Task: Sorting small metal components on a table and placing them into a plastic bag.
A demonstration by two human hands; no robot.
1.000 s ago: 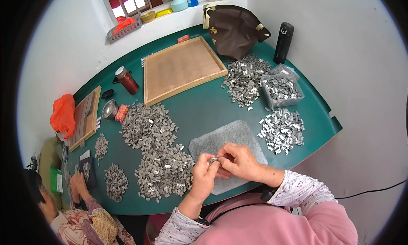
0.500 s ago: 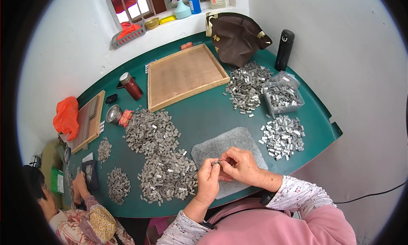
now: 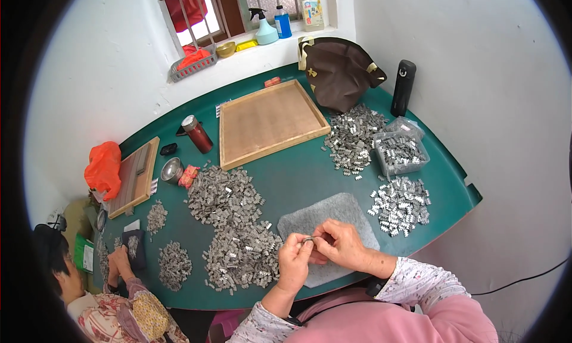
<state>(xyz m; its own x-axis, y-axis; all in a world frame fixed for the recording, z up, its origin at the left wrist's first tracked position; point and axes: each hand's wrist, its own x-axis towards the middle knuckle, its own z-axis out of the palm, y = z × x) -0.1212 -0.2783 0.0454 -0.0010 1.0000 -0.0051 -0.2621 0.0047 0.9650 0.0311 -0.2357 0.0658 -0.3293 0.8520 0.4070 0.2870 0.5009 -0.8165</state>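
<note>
Between the fingertips of my left hand and my right hand is a small grey metal piece, pinched from both sides. Both hands are closed and held just above a grey felt mat. The piece's exact shape is mostly covered by the fingers. Left of the mat lies a large heap of small grey metal pieces, joined to another heap behind it. A smaller pile of shinier toothed metal pieces sits to the right of the mat.
A clear plastic box of pieces and another heap stand at the back right, by a brown bag and black bottle. A wooden tray lies behind. At left, a co-worker's hands rest near a dark pad.
The whole view has shifted, so the table appears slightly lower and further right. My hands remain together over the mat, still pinching the small piece.
</note>
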